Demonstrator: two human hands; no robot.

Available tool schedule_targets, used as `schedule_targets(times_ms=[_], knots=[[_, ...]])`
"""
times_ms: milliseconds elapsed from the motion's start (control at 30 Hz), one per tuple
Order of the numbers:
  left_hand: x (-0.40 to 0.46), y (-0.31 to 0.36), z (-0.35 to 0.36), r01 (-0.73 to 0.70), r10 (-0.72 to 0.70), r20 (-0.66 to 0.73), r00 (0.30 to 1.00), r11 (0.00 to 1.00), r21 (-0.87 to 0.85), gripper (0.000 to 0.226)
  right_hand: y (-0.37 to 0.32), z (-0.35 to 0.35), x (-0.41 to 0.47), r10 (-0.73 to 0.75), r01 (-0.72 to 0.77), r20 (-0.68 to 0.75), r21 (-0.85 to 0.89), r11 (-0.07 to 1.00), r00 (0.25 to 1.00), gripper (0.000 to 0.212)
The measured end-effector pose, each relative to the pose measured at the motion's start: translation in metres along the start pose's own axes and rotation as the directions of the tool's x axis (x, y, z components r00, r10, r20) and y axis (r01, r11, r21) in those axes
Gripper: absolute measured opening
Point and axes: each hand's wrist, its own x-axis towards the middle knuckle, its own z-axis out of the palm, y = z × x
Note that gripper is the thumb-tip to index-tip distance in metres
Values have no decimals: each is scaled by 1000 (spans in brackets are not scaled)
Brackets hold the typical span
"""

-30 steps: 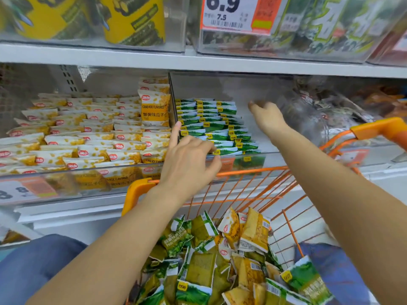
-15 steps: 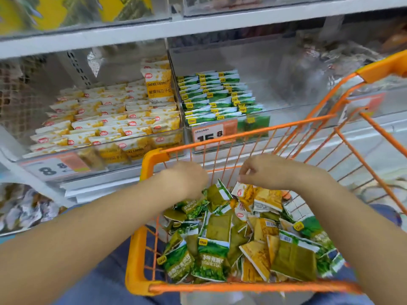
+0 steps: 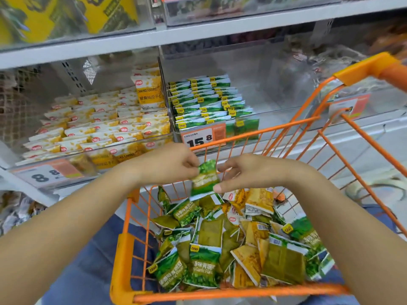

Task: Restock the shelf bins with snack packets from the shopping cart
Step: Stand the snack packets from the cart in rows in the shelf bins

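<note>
The shelf (image 3: 198, 34) holds clear bins: the left bin (image 3: 66, 157) has yellow packets, the middle bin (image 3: 275, 102) rows of green ones. Below, the orange cart (image 3: 123, 249) is piled with mixed packets. Above the pile, the left hand (image 3: 167, 164) and right hand (image 3: 246, 172) both pinch one green packet (image 3: 203, 179).

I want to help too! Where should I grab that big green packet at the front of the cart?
Pinch the green packet by its white top seam, coming straight down from above. It lies flat and face up on the pile, and that flat edge sits clear.
</note>
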Motion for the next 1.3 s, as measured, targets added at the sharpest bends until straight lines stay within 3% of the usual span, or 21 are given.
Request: schedule_targets(times_ms=[133,233,367,533,633,800,867,933,967,1033,1067,1133,1200,1300], knots=[[-11,13,-7,-34,-16,-116,993,909,-415,26,-7,6,1,-138,179,-133,380,908,982,35],[-10,19,-7,-18,-75,-129,989,797,-603,22,-6,2,0,-136,239,-243,466,852,960,20],[-8,22,-11,23,-163,-129,978,703,-711,20,-4,-6,-5,-128,257,-279,498,828,952,18],[-10,29,-16,42,-196,-74,978,529,-848,8,-3,-16,-10,-36,334,-433,634,698,900,18],[-7,33,-21,60,-207,-45,977,473,-879,17,-3,-20,-11,-31,334,-448,618,712,894,16],[12,43,-28,-96,-319,-341,884,591,-801,9,-8,-31,-11,-65,304,-421,530,792,905,25],[25,42,-29,-147,-358,-407,840,572,-807,6,-13,-39,-11,-68,307,-424,526,793,903,25],[39,39,-30,-194,-345,-494,799,629,-753,5,-16,-52,-5,-29,299,-495,475,828,868,23],[47,33,-30,-178,-300,-571,764,752,-634,8,-14,-63,3,4,282,-568,416,865,823,19],[61,15,-31,-8,-116,-725,679,986,-165,16,-4,-91,22,48,205,-710,267,942,702,10],[68,4,-33,105,-12,-764,645,992,73,22,2,-106,32,63,158,-754,217,963,654,10],[81,-19,-38,276,16,-751,660,924,263,33,10,-133,54,95,21,-790,135,991,606,12],[91,-36,-43,314,-77,-737,672,930,190,35,19,-152,78,126,-191,-797,13,981,590,27],[97,-47,-45,199,-200,-718,667,976,-86,24,33,-168,120,109,-381,-775,-178,907,622,36]])
